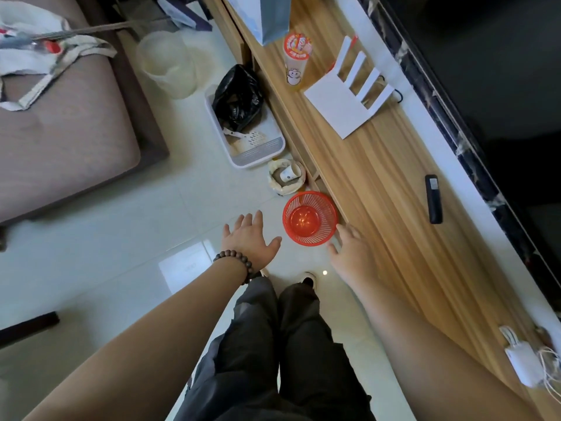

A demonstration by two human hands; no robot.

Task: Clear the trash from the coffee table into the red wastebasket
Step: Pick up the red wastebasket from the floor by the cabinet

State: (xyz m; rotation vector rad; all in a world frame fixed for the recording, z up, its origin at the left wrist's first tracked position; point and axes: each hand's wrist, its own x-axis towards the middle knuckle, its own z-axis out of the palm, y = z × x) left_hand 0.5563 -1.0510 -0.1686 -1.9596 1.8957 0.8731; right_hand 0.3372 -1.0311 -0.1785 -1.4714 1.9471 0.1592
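Standing upright, red mesh wastebasket looks empty.

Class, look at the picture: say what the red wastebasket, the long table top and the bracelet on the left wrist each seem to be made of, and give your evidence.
Red wastebasket: likely moulded plastic; thin lattice walls, glossy solid base.
Table top: wood or wood-look laminate; straight pale grain lines, matte sheen.
Bracelet: probably wooden beads; round, dark brown, dull finish.

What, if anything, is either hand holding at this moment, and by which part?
Nothing is held. The left hand and the right hand are both open and empty, reaching on either side of the red wastebasket on the floor.
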